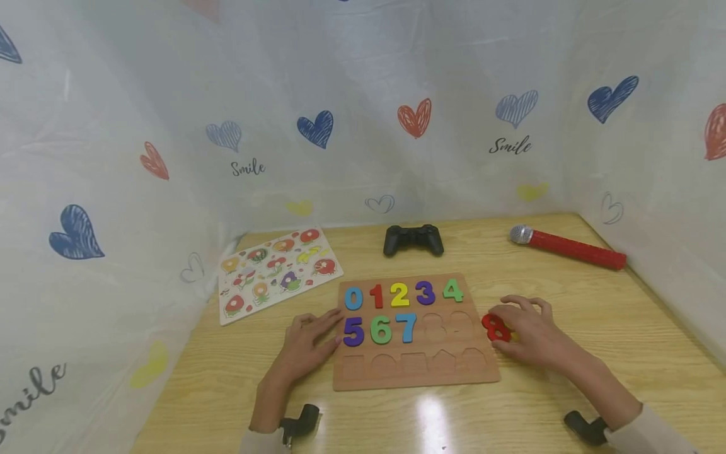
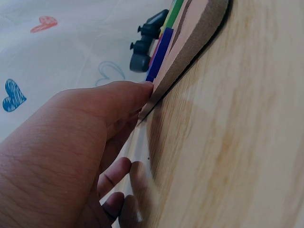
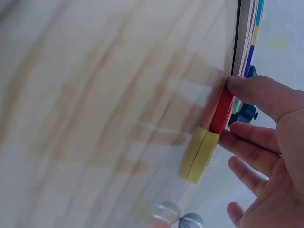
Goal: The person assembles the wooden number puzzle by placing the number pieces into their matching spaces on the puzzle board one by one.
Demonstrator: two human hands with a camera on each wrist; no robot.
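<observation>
A wooden number puzzle board [image 1: 416,373] lies on the table, with the coloured numbers 0 to 7 sitting in its upper two rows. Two number slots at the right of the middle row are bare, as is the bottom row of shape slots. At the board's left edge, near the purple 5 [image 1: 353,331], my left hand [image 1: 306,345] touches with thumb and index finger. Just right of the board, my right hand [image 1: 533,331] pinches a red number 8 [image 1: 495,328] between thumb and fingers, low over the table. A yellow piece [image 3: 202,156] sits against the 8, partly hidden by the hand in the head view.
A fruit puzzle board [image 1: 252,265] lies at the back left. Behind the number board is a black game controller [image 1: 413,239]. A red microphone [image 1: 573,248] lies at the back right. White curtains [image 1: 351,75] with printed hearts enclose the table.
</observation>
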